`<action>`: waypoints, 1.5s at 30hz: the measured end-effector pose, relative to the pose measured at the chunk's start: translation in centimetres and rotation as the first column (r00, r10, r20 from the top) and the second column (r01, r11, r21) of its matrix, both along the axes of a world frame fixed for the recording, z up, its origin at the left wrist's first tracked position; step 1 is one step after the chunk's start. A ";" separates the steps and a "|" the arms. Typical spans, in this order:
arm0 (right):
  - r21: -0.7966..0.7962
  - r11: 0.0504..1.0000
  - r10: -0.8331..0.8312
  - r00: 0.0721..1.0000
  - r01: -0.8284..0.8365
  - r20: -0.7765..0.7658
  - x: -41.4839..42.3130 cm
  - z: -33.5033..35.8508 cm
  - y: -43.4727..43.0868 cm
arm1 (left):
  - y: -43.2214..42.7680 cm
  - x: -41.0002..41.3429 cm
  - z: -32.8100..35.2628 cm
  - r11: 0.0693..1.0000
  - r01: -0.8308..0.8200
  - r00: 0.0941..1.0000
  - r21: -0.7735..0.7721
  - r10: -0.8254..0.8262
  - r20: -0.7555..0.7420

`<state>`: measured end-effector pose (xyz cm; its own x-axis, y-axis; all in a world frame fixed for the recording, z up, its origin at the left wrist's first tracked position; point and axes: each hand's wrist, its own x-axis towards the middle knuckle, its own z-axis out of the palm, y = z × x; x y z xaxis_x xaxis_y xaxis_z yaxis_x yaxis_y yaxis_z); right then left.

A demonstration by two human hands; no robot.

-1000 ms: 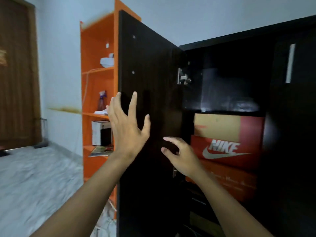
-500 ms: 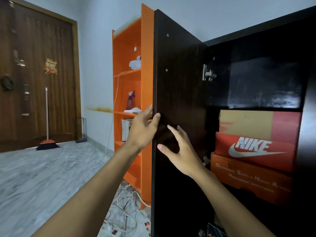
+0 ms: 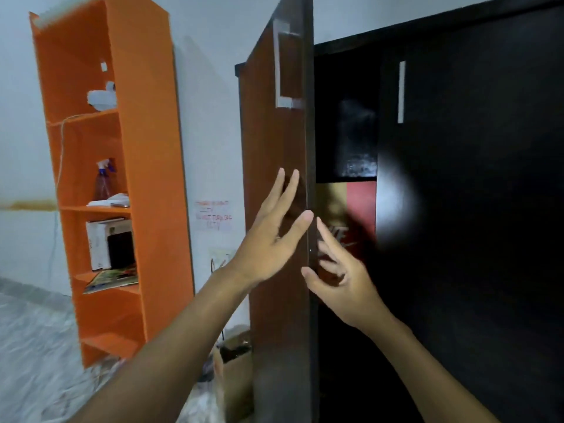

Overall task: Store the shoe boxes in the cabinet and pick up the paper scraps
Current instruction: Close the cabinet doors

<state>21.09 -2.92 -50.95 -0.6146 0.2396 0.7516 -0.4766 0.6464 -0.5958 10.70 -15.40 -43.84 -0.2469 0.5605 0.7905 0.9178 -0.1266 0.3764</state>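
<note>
Two bare forearms — left hand (image 3: 268, 248), right hand (image 3: 345, 285) — long slim fingers.

A red shoe box (image 3: 361, 206) sits inside the dark cabinet (image 3: 473, 239); a spray bottle (image 3: 103, 181) stands on the orange shelf (image 3: 146, 178).

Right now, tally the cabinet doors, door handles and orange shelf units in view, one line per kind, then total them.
cabinet doors: 2
door handles: 2
orange shelf units: 1
Total: 5
</note>
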 end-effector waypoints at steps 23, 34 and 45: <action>0.522 0.356 -0.922 0.383 0.775 0.060 -1.1 1.2 12.5 | 15.7 -7.0 0.6 0.837 -0.403 0.880 -0.369 0.244 -0.408; 0.692 0.077 -0.984 0.165 0.718 -0.061 -2.9 -0.9 15.6 | 17.8 -8.5 -1.9 0.853 -0.459 0.829 -0.249 0.310 -0.465; 0.584 0.489 -0.851 0.502 0.648 0.156 1.9 -0.1 15.3 | 18.1 -6.4 -3.2 0.904 -0.378 0.882 -0.199 0.286 -0.373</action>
<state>23.02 12.42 -51.09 -0.5842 0.4960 0.6424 0.5212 0.8360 -0.1715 4.26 2.68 -47.00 -0.2080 0.6867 0.6966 0.9632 0.2677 0.0238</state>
